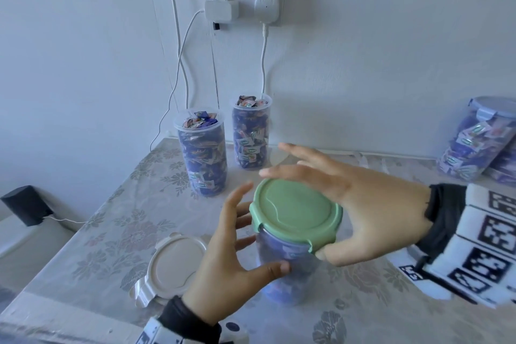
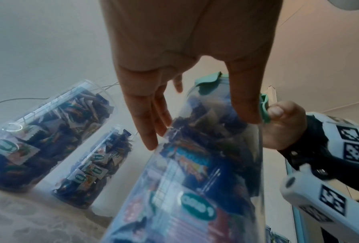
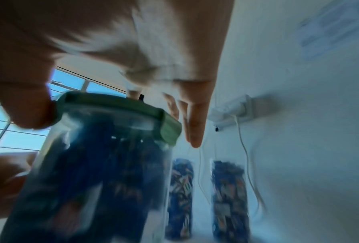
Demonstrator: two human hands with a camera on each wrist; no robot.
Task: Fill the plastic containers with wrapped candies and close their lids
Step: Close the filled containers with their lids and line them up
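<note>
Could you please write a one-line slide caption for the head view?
Both hands, left hand and right hand, flank a candy-filled container capped by a green lid.

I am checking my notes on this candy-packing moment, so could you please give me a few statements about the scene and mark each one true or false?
1. A green lid sits on the container between the hands. True.
2. The two containers near the wall already have lids on. False: both stand open, with candies heaped to their rims.
3. A white lid lies on the table near the left hand. True.
4. The right hand is clenched in a fist. False: its fingers are spread, and its thumb touches a clip of the green lid.
5. A container with a blue lid stands at the right edge of the head view. True.
</note>
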